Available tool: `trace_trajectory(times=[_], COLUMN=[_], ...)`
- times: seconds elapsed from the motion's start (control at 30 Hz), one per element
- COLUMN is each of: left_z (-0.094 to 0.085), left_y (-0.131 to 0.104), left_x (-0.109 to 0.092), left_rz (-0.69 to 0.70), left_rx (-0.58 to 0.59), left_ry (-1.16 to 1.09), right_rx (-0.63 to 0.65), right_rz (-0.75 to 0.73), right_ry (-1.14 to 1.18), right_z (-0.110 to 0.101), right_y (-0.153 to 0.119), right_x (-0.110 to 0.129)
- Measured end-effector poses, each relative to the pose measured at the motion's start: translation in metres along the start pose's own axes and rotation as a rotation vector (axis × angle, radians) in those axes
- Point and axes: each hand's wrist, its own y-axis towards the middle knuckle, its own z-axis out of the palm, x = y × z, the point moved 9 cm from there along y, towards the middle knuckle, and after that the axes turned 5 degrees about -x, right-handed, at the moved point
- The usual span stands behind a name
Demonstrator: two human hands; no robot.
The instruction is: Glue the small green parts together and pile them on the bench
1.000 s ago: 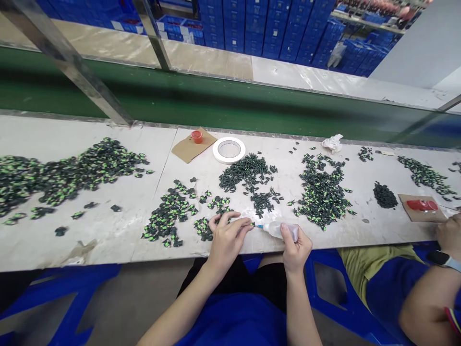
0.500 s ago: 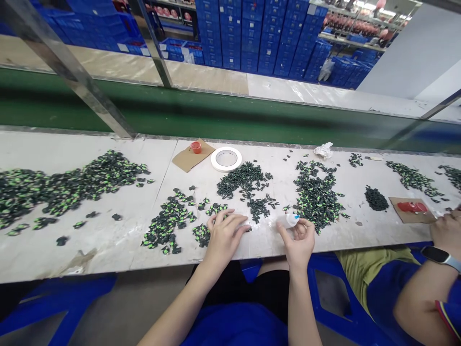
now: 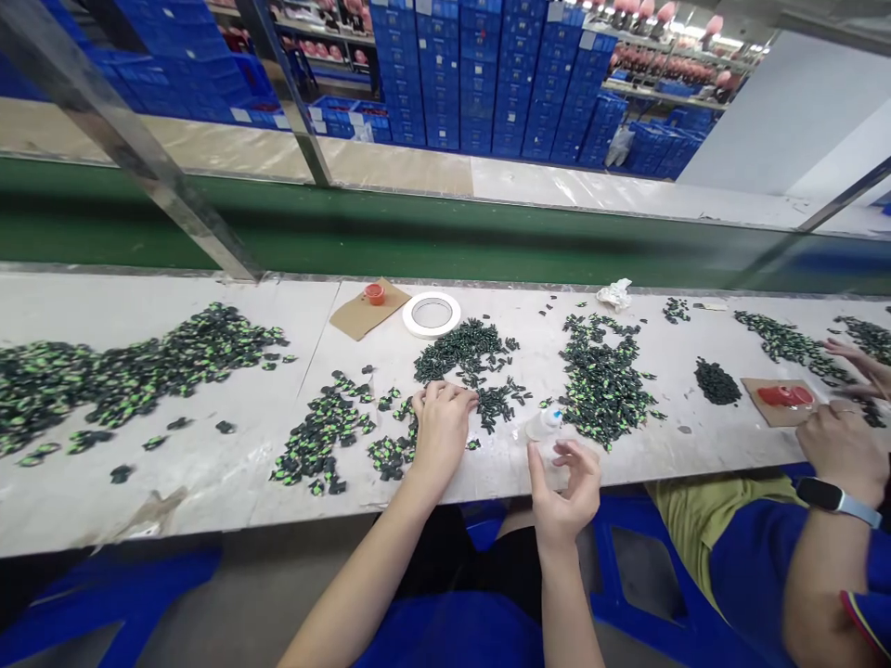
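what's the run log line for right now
left hand: at dark pieces, grip hidden | right hand: open, near blue-tipped bottle | white ring: beyond dark pieces

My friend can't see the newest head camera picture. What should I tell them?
A person's left hand is at a heap of dark pieces on a pale table; the right hand, fingers apart, is beside a small bottle with a blue tip. Around them are black and green parts and a white roll.

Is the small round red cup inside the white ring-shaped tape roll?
No, the cup stands on the flat brown cardboard piece, left of the roll.
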Motion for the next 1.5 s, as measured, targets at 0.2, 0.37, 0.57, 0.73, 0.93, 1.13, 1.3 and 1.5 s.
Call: trace_trajectory(times=[0.2, 0.37, 0.57, 0.73, 0.93, 1.13, 1.3, 1.5], left_z=[0.006, 0.004, -0.008, -0.007, 0.0, 0.0, -0.011, -0.013], left_y=[-0.026, -0.045, -0.054, -0.053, -0.054, -0.053, -0.052, -0.057], left_x=[-0.016, -0.013, 0.0, -0.001, 0.006, 0.01, 0.005, 0.001], left_rz=[0.024, 0.008, 0.019, 0.021, -0.078, -0.188, -0.248, -0.347], left_rx=[0.196, 0.199, 0.069, 0.044, 0.157, 0.172, 0.052, -0.002], left_ry=[-0.29, -0.306, 0.003, -0.052, -0.246, -0.531, -0.632, -0.73], right_rx=[0.361, 0.436, 0.5, 0.56, 0.582, 0.538, 0.424, 0.329], right_rz=[0.198, 0.345, 0.459, 0.452, 0.607, 0.746, 0.804, 0.749], right_ry=[0.148, 0.205, 0.143, 0.15, 0.245, 0.382, 0.439, 0.433], right_z=[0.041, 0.05, 0.055, 0.063, 0.066, 0.066, 0.06, 0.055], right_y=[-0.019, -0.025, -0.032, -0.039, -0.045, -0.045, -0.044, -0.046], right_x=[-0.004, -0.016, -0.024, -0.018, -0.027, -0.027, -0.025, -0.018])
